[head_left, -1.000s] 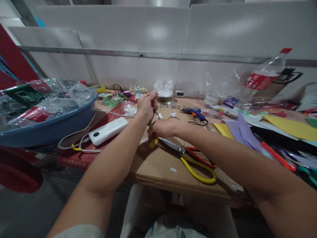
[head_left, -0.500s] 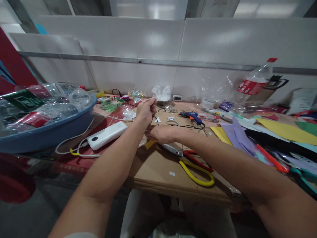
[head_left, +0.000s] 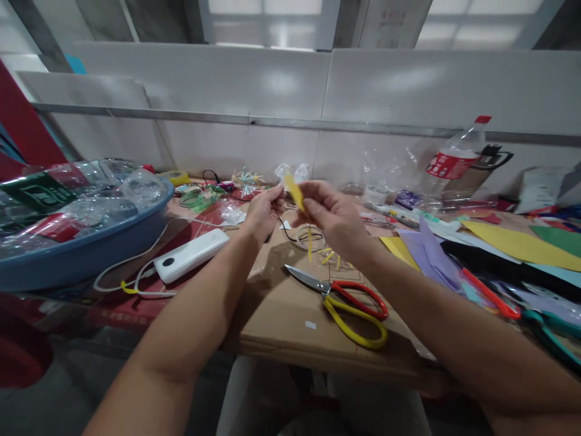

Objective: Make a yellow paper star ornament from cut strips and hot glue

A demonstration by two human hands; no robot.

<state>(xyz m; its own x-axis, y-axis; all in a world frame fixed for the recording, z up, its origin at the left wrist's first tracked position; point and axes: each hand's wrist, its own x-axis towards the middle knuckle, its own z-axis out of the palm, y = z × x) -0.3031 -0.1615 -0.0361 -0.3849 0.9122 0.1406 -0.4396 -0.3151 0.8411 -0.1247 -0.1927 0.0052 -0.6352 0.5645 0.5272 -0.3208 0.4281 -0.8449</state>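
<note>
My right hand [head_left: 338, 218] is raised above the cardboard, blurred by motion. Between its thumb and fingers is a thin yellow strip [head_left: 295, 192], which looks like paper. Close by on the left, my left hand [head_left: 265, 212] is closed in a pinch, and whatever it holds is too small to make out. Below the hands, scissors [head_left: 327, 287] with one red and one yellow handle lie on the cardboard [head_left: 272, 321]. Beneath my right hand are a clear ring [head_left: 310, 238] and several small yellow pieces [head_left: 333, 260].
A blue basin [head_left: 149, 212] full of plastic bottles stands at the left, beside a white power bank [head_left: 190, 255] with its cable. Coloured sheets [head_left: 512, 242] cover the right side. A large bottle [head_left: 454, 154] stands at the back right against the white wall.
My right hand has risen from the cardboard, bringing the yellow strip up beside my left hand. The scissors' blades are now uncovered, and the blue glue gun is hidden behind my right hand.
</note>
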